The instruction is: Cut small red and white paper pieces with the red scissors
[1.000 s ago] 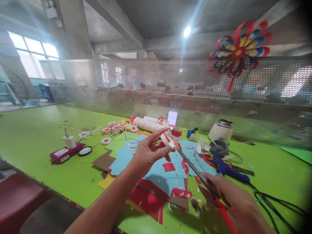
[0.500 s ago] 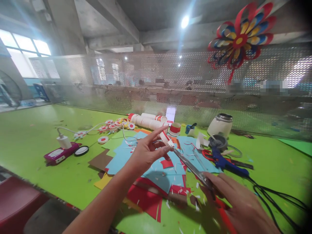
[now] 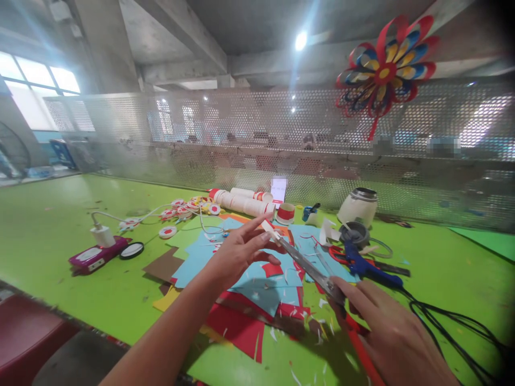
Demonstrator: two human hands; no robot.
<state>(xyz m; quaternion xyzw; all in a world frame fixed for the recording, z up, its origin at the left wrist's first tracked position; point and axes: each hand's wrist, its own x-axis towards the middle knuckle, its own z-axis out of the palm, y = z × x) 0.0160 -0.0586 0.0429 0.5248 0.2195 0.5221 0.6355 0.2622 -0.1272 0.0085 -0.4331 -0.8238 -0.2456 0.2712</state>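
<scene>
Scissors [image 3: 311,268]: long steel blades, red handles, held low at the near right of the green table [image 3: 52,220], tips aimed up-left toward a small red-and-white paper piece [image 3: 270,229]. R hand [image 3: 386,335] is wrapped round the handles, fingers curled in a closed grip. L hand [image 3: 241,249] is raised over the paper pile, index finger stretched out, thumb and fingers pinching the paper piece right at the blade tips. Behind the table runs a perforated metal screen [image 3: 249,134] w/ a red, blue and yellow paper flower [image 3: 384,69] hung on it. Under the hands lies a stack of blue, red, brown and yellow paper sheets [image 3: 249,284], scraps strewn about. Just right of it: blue glue gun [image 3: 368,265] w/ black cable. Farther back: white jar [image 3: 357,208], row of paper cups [image 3: 241,201], phone [image 3: 278,190]. Far left: pink device [image 3: 92,256] w/ white plug.
</scene>
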